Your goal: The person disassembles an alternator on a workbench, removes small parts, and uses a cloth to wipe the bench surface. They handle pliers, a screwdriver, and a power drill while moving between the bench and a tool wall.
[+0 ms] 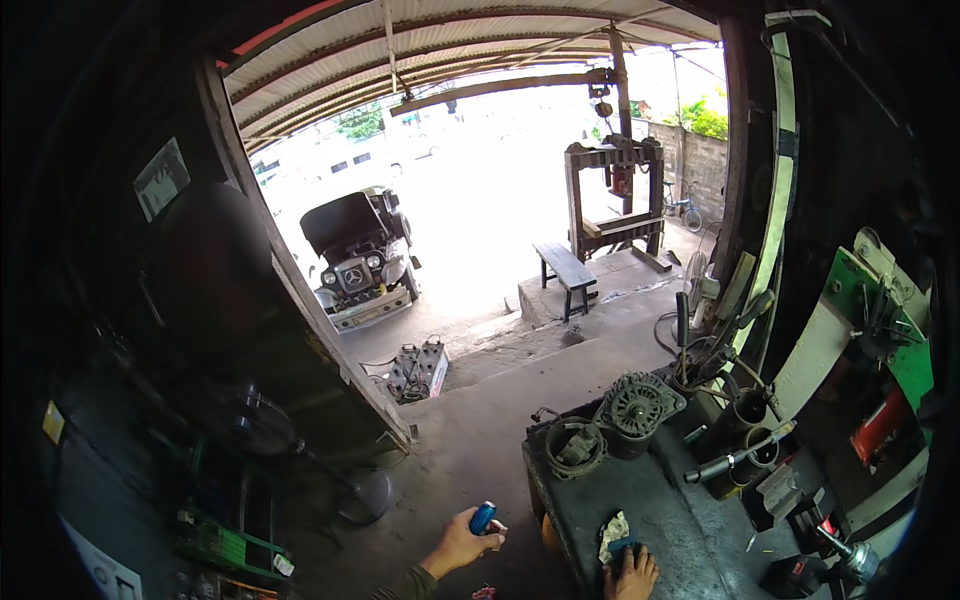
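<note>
My left hand (462, 548) is closed around a short, shiny blue cylinder (484, 517) with a pale end, held in the air left of the workbench. Its exact kind is not clear. On the dark bench top, my right hand (632, 578) reaches in from the lower edge, its fingers over a small dark blue piece (622, 546) that looks like cloth. Touching that piece is a crumpled cream rag or paper (612, 529). Part of the blue piece is hidden under the fingers.
On the workbench (680, 530) stand an alternator (640, 405) and an open round housing (575, 447). Dark cylinders (745, 410) and a power tool (850, 550) are at right. Beyond are batteries (415, 370), a bench (565, 268), a press frame (615, 200) and a vehicle (355, 270). A fan (265, 420) stands left.
</note>
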Tool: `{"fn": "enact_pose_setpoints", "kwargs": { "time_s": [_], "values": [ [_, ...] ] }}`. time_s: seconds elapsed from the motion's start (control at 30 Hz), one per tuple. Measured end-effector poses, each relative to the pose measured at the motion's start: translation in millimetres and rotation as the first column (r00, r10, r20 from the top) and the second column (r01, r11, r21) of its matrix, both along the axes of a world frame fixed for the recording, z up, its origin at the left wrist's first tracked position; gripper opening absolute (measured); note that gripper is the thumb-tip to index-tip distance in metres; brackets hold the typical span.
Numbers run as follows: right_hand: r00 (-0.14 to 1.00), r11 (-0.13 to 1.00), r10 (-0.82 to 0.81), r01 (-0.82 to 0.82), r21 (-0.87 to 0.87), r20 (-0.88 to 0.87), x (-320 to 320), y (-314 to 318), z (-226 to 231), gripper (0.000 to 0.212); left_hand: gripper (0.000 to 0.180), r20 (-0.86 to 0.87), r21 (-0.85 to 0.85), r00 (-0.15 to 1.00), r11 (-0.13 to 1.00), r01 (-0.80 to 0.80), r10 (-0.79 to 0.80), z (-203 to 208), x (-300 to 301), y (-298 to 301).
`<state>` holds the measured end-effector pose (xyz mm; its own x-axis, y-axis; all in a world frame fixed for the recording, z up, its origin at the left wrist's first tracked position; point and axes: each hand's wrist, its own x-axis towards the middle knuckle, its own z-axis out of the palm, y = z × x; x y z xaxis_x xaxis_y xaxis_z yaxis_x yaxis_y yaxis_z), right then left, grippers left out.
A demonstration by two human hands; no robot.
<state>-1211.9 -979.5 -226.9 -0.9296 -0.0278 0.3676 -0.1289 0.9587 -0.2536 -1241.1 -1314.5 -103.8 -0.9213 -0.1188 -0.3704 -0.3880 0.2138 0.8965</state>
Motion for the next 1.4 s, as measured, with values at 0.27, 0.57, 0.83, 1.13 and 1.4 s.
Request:
{"fn": "enact_pose_setpoints", "kwargs": {
  "time_s": [0.27,0.57,0.83,1.13,1.4],
  "values": [
    [0.989,0.972,-0.084,0.109,-0.209,0.125,-45,55,-53,0.06,0.025,-0.047,-0.019,0.999,1.0,0.004,-0.005,5,-4,-4],
    [0.996,0.978,0.091,-0.093,-0.184,-0.017,-134,-68,-79,0.034,0.027,-0.103,0.036,0.992,0.997,-0.065,0.068,8,14,-24],
    [0.992,0.731,-0.031,-0.059,-0.68,-0.119,-139,-54,-31,0.048,0.024,-0.105,-0.011,0.961,0.966,-0.257,0.254,11,40,-77],
    [0.972,0.96,0.153,-0.103,-0.262,0.176,-119,-170,-112,0.029,0.022,-0.128,0.065,0.979,0.986,-0.151,0.158,17,23,-65],
    [0.981,0.907,-0.165,0.11,-0.406,-0.105,-90,-49,-33,0.065,0.023,-0.104,0.054,0.985,0.989,-0.134,0.139,10,13,-81]
  ]
}}
